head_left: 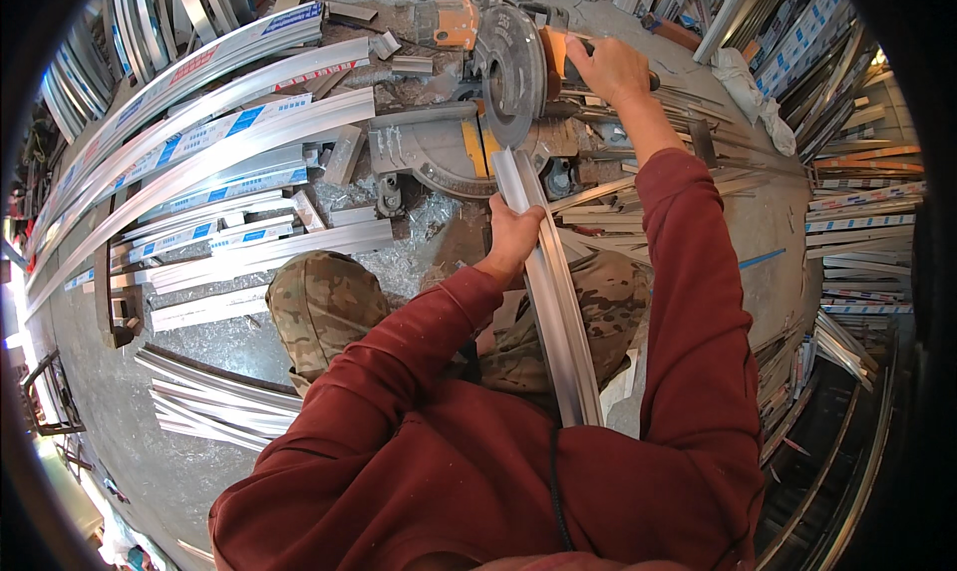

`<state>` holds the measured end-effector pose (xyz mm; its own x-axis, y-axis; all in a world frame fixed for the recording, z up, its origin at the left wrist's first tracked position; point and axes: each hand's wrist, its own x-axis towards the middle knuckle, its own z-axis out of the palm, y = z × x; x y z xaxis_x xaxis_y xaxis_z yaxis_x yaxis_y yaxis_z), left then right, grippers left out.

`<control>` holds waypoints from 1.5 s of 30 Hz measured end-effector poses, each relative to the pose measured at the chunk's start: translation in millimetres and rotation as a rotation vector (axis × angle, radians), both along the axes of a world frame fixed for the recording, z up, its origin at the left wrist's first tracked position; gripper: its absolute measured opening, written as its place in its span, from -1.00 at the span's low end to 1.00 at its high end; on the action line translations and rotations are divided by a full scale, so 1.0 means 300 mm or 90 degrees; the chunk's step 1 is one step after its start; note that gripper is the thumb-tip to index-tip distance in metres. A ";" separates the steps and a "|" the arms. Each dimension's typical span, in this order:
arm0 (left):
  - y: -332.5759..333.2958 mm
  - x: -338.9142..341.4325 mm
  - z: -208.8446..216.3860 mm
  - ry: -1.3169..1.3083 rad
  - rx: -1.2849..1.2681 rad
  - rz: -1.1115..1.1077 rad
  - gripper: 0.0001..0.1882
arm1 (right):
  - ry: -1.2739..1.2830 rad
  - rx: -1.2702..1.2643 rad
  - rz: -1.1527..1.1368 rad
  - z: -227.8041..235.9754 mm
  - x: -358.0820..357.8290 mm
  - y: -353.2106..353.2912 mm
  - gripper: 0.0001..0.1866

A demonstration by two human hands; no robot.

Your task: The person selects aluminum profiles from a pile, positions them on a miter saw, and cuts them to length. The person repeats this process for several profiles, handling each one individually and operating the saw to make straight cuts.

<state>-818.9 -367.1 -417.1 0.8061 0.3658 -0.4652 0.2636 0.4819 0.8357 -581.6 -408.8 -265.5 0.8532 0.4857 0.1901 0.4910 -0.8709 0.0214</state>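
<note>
My left hand [514, 234] is wrapped round a long silver aluminium profile [558, 302], which runs from my lap up to the base of a miter saw [434, 157]. The profile's far end lies by the yellow insert [473, 148] of the saw table, just below the round blade [513, 77]. My right hand [613, 70] grips the dark saw handle [653, 78], beside the orange guard housing [554, 57]. Whether the blade is turning, I cannot tell. Part of the profile's near end is hidden by my sweater.
Long profiles with printed film [214, 122] lie stacked at the left, reaching close to the saw. Loose strips [214, 396] rest on the floor at the lower left. Stacks of more profiles [862, 212] fill the right side. Offcuts [344, 154] and shavings surround the saw.
</note>
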 end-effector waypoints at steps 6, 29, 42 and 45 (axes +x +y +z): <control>0.004 0.004 0.008 -0.004 -0.023 0.005 -0.45 | 0.004 -0.003 -0.006 0.012 -0.020 0.006 -0.26; -0.009 0.017 -0.066 -0.026 0.000 0.022 -0.46 | 0.004 -0.007 -0.003 0.007 -0.021 0.003 -0.27; 0.013 -0.008 0.007 0.010 -0.005 0.023 -0.47 | 0.012 0.012 -0.002 0.009 -0.001 0.005 -0.29; 0.016 -0.015 0.010 0.011 -0.007 0.032 -0.47 | 0.015 0.004 -0.008 0.010 0.005 0.003 -0.29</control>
